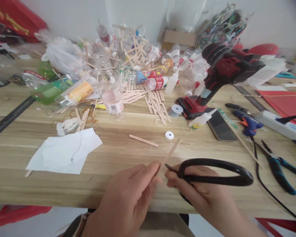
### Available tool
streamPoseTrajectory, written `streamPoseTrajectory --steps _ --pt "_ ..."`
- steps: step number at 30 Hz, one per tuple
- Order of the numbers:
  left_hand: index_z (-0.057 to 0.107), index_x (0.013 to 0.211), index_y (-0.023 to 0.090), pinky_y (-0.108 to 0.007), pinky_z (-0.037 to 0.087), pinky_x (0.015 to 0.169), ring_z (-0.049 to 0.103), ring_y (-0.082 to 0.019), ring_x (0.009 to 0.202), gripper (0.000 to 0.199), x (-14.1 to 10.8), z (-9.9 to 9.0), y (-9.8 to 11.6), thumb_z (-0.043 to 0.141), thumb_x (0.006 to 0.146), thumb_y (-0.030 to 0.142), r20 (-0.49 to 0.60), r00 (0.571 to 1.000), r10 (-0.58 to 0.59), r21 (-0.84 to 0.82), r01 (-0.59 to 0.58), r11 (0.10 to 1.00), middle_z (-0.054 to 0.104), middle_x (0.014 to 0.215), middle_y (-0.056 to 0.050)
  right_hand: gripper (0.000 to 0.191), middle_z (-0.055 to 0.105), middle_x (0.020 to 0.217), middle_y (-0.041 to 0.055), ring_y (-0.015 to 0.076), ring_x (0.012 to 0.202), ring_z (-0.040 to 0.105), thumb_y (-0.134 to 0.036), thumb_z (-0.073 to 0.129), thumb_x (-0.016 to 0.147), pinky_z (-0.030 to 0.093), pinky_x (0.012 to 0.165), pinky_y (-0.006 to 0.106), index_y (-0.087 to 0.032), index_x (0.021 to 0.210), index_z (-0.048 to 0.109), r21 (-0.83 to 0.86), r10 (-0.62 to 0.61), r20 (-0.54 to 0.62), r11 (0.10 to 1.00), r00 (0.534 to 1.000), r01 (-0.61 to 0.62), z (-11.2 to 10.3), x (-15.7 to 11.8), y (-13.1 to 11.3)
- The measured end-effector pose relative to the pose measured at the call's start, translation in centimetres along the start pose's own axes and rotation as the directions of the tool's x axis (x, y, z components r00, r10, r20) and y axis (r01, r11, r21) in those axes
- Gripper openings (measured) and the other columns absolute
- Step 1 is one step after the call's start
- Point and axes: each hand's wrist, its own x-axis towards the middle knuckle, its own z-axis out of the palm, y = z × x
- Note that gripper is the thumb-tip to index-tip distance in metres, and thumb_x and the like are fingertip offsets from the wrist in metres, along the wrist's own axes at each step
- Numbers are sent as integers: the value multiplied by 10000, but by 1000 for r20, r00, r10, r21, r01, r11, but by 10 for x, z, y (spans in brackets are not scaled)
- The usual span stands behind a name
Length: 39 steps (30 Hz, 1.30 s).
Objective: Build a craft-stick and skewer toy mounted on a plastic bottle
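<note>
My left hand (135, 187) is closed, pinching a wooden craft stick (174, 148) that points up and to the right. Black-handled scissors (214, 171) are gripped in my right hand (199, 187), with the tip of their blades close to the stick. Whether the blades touch the stick I cannot tell. Just beyond my hands, another craft stick (143, 140) lies flat on the wooden table, and a small white spool (169, 135) sits to its right.
A red cordless drill (227, 69) stands at the right, near a phone (220, 126), a glue gun (249, 123) and pliers (277, 168). Plastic bottles (112, 98) and heaped craft sticks (155, 102) crowd the back. White paper (64, 153) lies at the left.
</note>
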Motion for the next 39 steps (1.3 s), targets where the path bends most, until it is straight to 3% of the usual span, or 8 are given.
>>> streamPoseTrajectory --steps 4,11,14,19,24,29,35,39 --pt "641 1019 206 -188 362 460 494 -94 504 387 8 -5 5 411 982 516 337 856 -391 -474 513 715 559 619 34 403 707 638 4 114 524 650 -302 452 1028 495 518 207 -202 717 688 -98 -87 -30 992 996 83 -2 -3 -3" --pt "472 708 197 -200 182 429 196 -60 444 447 15 1 -2 547 899 593 607 756 -242 -726 653 216 277 513 108 429 690 595 0 113 507 634 -355 443 1031 488 510 214 -195 711 680 -20 -51 13 998 999 51 -3 1 -12" --pt "484 697 190 -210 165 434 183 -62 444 424 17 -1 -5 565 912 546 646 745 -166 -728 667 160 290 500 101 522 665 573 -7 79 486 615 -382 396 1043 451 454 160 -184 625 638 215 43 160 973 986 -78 -1 2 -9" --pt "462 697 197 -221 142 433 162 -69 457 413 15 -4 -6 625 879 530 692 695 -194 -696 714 77 255 523 104 367 672 598 11 112 492 582 -315 470 1022 422 491 236 -181 756 685 -103 -155 33 982 987 158 -3 2 -1" --pt "497 704 196 -236 153 444 175 -71 444 410 13 -4 -5 614 878 549 683 709 -175 -699 704 123 285 497 102 531 650 558 -14 75 486 599 -383 375 1048 438 450 160 -178 636 637 260 15 274 961 962 -89 -6 4 -7" --pt "470 691 203 -243 144 458 167 -73 461 420 13 -4 -4 653 848 548 699 679 -224 -686 726 60 268 511 102 378 697 612 31 130 501 619 -327 465 1020 461 488 246 -185 760 698 -157 -161 35 974 986 165 -4 0 -5" --pt "513 703 193 -227 153 457 165 -65 461 416 14 -3 -1 684 817 556 672 707 -220 -713 698 67 278 503 102 493 669 581 -5 88 503 637 -401 425 1029 482 464 158 -178 661 664 349 62 263 924 963 -155 -4 6 -11" --pt "502 717 196 -194 166 422 156 -57 427 392 11 3 -3 646 869 527 668 733 -128 -744 663 -83 239 477 110 430 662 599 5 112 529 632 -395 494 1003 487 479 194 -180 670 662 242 36 141 968 989 -70 -3 9 -10"
